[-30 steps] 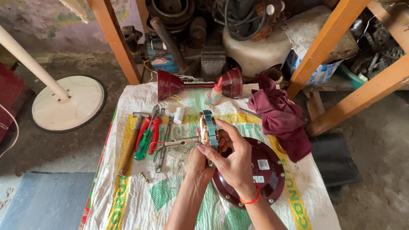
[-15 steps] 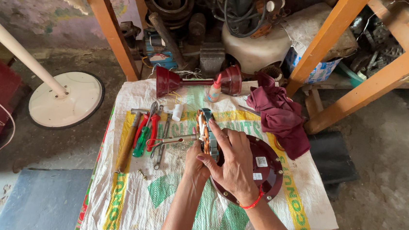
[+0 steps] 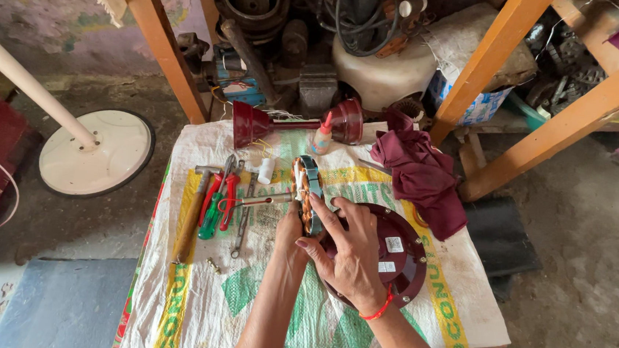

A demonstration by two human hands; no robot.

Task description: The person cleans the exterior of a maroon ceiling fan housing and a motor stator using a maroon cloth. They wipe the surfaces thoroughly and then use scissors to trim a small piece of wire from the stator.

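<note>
My right hand [image 3: 351, 254]: fingers closed over the upright wound stator [image 3: 306, 194].
My left hand [image 3: 292, 220]: steadying its rim, grip mostly hidden.
Risk: stator could tip onto the maroon cover [image 3: 398, 258], nicking the windings.

Two small white rectangular labels [image 3: 393, 245] sat on the maroon round cover [image 3: 409, 266]; a printed white sack [image 3: 188, 312] with green, yellow lettering covered the table.

Maroon cloth [image 3: 421, 177], red-handled pliers [image 3: 228, 201]
</note>
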